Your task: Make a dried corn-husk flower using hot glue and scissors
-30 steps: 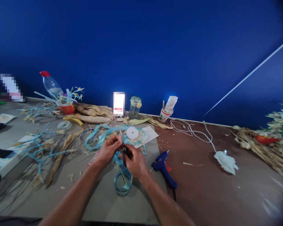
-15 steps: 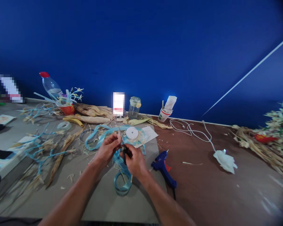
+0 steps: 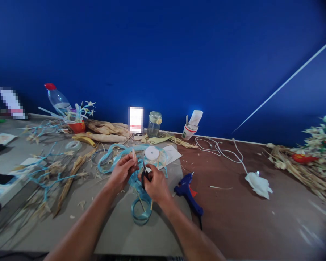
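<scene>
My right hand (image 3: 155, 184) is closed round the black handles of a small pair of scissors (image 3: 143, 170), blades pointing up. My left hand (image 3: 123, 169) pinches a small pale strip of husk (image 3: 133, 154) just left of the blades. Both hands hover over a loose tangle of light blue ribbon (image 3: 139, 208) that lies on the grey mat (image 3: 111, 232). A white ribbon spool (image 3: 152, 153) sits just behind the hands.
A blue glue gun (image 3: 188, 194) lies right of my hands on the brown table (image 3: 247, 224), with a white cord (image 3: 220, 148) and white petal piece (image 3: 259, 185) beyond. Dried husks, blue-wrapped stems (image 3: 47, 177), a bottle (image 3: 57, 98), jar (image 3: 154, 124) and cup (image 3: 190, 131) line the back.
Both hands have risen slightly and moved away from me. The left hand's husk strip now stands apart to the left of the scissor blades.
</scene>
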Demonstrator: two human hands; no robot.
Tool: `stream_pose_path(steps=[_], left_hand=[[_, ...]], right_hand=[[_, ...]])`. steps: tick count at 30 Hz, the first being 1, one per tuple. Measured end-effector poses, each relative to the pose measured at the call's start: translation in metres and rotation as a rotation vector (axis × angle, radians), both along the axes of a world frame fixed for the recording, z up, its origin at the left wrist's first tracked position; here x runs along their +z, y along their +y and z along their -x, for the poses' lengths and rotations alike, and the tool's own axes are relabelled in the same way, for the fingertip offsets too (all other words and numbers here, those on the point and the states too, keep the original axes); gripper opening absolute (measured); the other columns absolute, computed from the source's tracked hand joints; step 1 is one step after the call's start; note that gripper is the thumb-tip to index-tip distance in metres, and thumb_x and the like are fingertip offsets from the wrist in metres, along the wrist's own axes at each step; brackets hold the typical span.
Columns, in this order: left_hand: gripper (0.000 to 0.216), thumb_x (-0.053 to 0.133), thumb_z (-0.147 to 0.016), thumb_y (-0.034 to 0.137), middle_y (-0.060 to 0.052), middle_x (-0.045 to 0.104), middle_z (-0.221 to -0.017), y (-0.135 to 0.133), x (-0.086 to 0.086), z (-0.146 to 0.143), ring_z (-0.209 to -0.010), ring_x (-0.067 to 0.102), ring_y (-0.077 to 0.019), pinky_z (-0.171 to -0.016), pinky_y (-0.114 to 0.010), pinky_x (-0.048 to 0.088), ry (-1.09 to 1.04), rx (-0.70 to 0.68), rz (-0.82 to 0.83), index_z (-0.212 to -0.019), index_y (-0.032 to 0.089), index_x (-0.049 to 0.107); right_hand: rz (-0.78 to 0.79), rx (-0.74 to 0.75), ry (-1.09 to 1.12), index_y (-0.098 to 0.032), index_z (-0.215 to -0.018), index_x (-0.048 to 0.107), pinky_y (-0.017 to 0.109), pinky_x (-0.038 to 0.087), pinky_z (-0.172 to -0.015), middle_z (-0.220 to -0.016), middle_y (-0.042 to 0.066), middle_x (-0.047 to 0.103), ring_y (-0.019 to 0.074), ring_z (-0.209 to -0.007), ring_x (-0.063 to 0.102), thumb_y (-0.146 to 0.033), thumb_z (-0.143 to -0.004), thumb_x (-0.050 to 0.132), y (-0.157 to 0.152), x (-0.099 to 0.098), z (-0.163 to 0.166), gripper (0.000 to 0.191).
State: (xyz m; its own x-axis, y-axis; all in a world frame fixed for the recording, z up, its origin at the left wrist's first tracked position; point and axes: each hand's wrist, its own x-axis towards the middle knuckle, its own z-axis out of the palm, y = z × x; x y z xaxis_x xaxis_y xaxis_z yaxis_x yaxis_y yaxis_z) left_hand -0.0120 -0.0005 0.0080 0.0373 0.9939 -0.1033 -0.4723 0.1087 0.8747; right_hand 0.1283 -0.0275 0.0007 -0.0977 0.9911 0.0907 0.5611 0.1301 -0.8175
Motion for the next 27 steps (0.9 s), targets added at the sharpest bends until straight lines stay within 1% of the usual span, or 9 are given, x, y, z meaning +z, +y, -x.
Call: stream_pose_path(steps=[3, 6, 8, 10, 13, 18, 23, 25, 27], left_hand=[[0.018, 0.068, -0.071, 0.030, 0.006, 0.046, -0.056, -0.001, 0.000, -0.001, -0.049, 0.043, -0.0046, -0.058, -0.019, 0.045, 0.080, 0.005, -0.020, -0.072, 0.017, 0.056], [0.021, 0.067, -0.073, 0.035, 0.006, 0.048, -0.058, 0.000, -0.003, -0.001, -0.051, 0.045, -0.0057, -0.056, -0.019, 0.044, 0.142, -0.001, -0.048, -0.072, 0.017, 0.056], [0.022, 0.066, -0.074, 0.036, 0.005, 0.050, -0.062, 0.001, -0.005, 0.000, -0.051, 0.044, -0.0051, -0.057, -0.020, 0.044, 0.162, 0.013, -0.087, -0.072, 0.017, 0.056], [0.022, 0.066, -0.074, 0.035, 0.004, 0.051, -0.063, 0.002, -0.007, 0.001, -0.049, 0.043, -0.0045, -0.058, -0.020, 0.043, 0.176, 0.029, -0.115, -0.071, 0.016, 0.055], [0.021, 0.067, -0.073, 0.033, 0.005, 0.051, -0.061, 0.003, -0.008, 0.002, -0.047, 0.040, -0.0039, -0.058, -0.020, 0.043, 0.172, 0.057, -0.123, -0.071, 0.016, 0.055], [0.023, 0.070, -0.069, 0.033, 0.007, 0.049, -0.059, 0.004, -0.006, 0.002, -0.047, 0.042, -0.0041, -0.054, -0.018, 0.039, 0.129, 0.104, -0.092, -0.075, 0.017, 0.055], [0.024, 0.072, -0.067, 0.032, 0.007, 0.047, -0.053, 0.005, -0.004, 0.003, -0.045, 0.039, -0.0039, -0.045, -0.016, 0.031, 0.164, 0.086, -0.095, -0.071, 0.016, 0.055], [0.024, 0.073, -0.066, 0.033, 0.006, 0.050, -0.055, 0.005, -0.003, 0.004, -0.046, 0.042, -0.0049, -0.045, -0.017, 0.032, 0.167, 0.089, -0.102, -0.072, 0.017, 0.056], [0.024, 0.073, -0.066, 0.033, 0.006, 0.051, -0.056, 0.005, -0.003, 0.004, -0.047, 0.044, -0.0057, -0.047, -0.017, 0.034, 0.196, 0.072, -0.104, -0.073, 0.017, 0.057]], right_hand=[[-0.040, -0.039, -0.184, -0.017, -0.112, 0.058, 0.028, 0.041, -0.068, -0.063, 0.002, 0.066, 0.0185, -0.065, 0.061, -0.035, -0.076, 0.059, 0.001, 0.000, -0.001, 0.040], [0.009, -0.027, -0.304, -0.015, -0.122, 0.051, 0.031, 0.041, -0.073, -0.074, 0.006, 0.070, 0.0216, -0.073, 0.063, -0.034, -0.077, 0.057, 0.003, -0.001, -0.003, 0.049], [0.041, -0.003, -0.385, -0.014, -0.125, 0.048, 0.033, 0.041, -0.075, -0.084, 0.009, 0.071, 0.0241, -0.079, 0.064, -0.036, -0.077, 0.056, 0.003, -0.001, -0.003, 0.053], [0.048, 0.042, -0.456, -0.013, -0.124, 0.049, 0.035, 0.040, -0.079, -0.093, 0.012, 0.070, 0.0266, -0.087, 0.064, -0.038, -0.078, 0.055, 0.002, 0.001, -0.003, 0.053], [0.036, 0.117, -0.526, -0.012, -0.120, 0.051, 0.037, 0.039, -0.082, -0.095, 0.013, 0.070, 0.0281, -0.091, 0.063, -0.038, -0.080, 0.054, -0.001, 0.004, -0.001, 0.048], [-0.046, 0.148, -0.627, -0.014, -0.114, 0.054, 0.036, 0.042, -0.080, -0.099, 0.014, 0.068, 0.0274, -0.092, 0.063, -0.035, -0.085, 0.049, -0.005, 0.010, 0.006, 0.037], [-0.041, 0.176, -0.644, -0.011, -0.106, 0.058, 0.032, 0.046, -0.067, -0.092, 0.016, 0.069, 0.0277, -0.084, 0.066, -0.034, -0.084, 0.049, -0.005, 0.019, 0.011, 0.034], [-0.047, 0.207, -0.636, -0.008, -0.105, 0.060, 0.032, 0.047, -0.063, -0.088, 0.017, 0.070, 0.0283, -0.079, 0.067, -0.029, -0.084, 0.047, -0.003, 0.022, 0.013, 0.032], [-0.054, 0.254, -0.645, -0.009, -0.097, 0.064, 0.032, 0.047, -0.061, -0.083, 0.017, 0.071, 0.0281, -0.076, 0.068, -0.023, -0.084, 0.046, -0.001, 0.025, 0.016, 0.027]])
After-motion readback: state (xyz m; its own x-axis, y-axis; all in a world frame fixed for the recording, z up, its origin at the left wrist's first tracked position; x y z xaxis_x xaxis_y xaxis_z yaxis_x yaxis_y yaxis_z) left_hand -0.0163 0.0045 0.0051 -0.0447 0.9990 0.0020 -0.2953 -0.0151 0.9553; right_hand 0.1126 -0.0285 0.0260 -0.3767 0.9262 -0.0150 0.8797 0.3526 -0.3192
